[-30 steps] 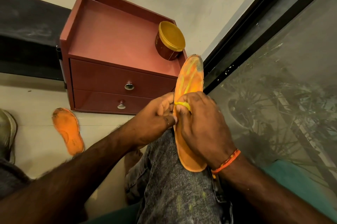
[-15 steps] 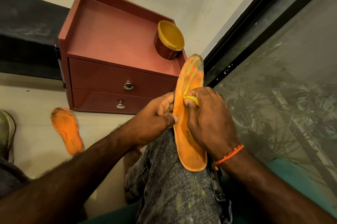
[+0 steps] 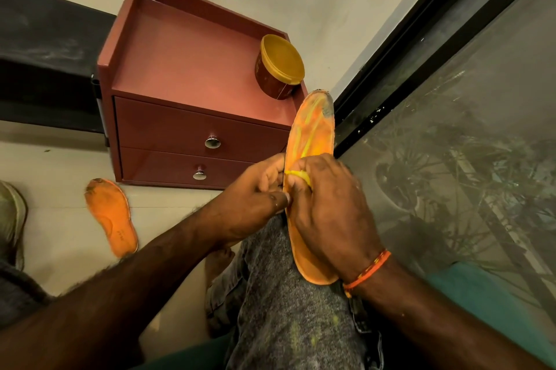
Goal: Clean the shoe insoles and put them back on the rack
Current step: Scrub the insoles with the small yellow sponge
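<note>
An orange insole [image 3: 310, 128] stands lengthwise on my right knee, its dark-stained toe pointing away and yellow streaks across its upper half. My left hand [image 3: 255, 198] grips its left edge near the middle. My right hand [image 3: 328, 207] lies over the insole's middle, with a small yellow cleaning piece [image 3: 299, 174] pinched under the fingertips and pressed to the surface. A second orange insole [image 3: 112, 217] lies flat on the floor at left, toe end dirty.
A red two-drawer cabinet [image 3: 192, 141] stands against the wall ahead, with a yellow-lidded round tub [image 3: 279, 65] on its top right. A dark-framed glass panel [image 3: 436, 159] fills the right side. A worn shoe [image 3: 10, 219] shows at the far left edge.
My right hand slid up the insole with the yellow piece, then back down a little. My left hand and the insole stayed where they were.
</note>
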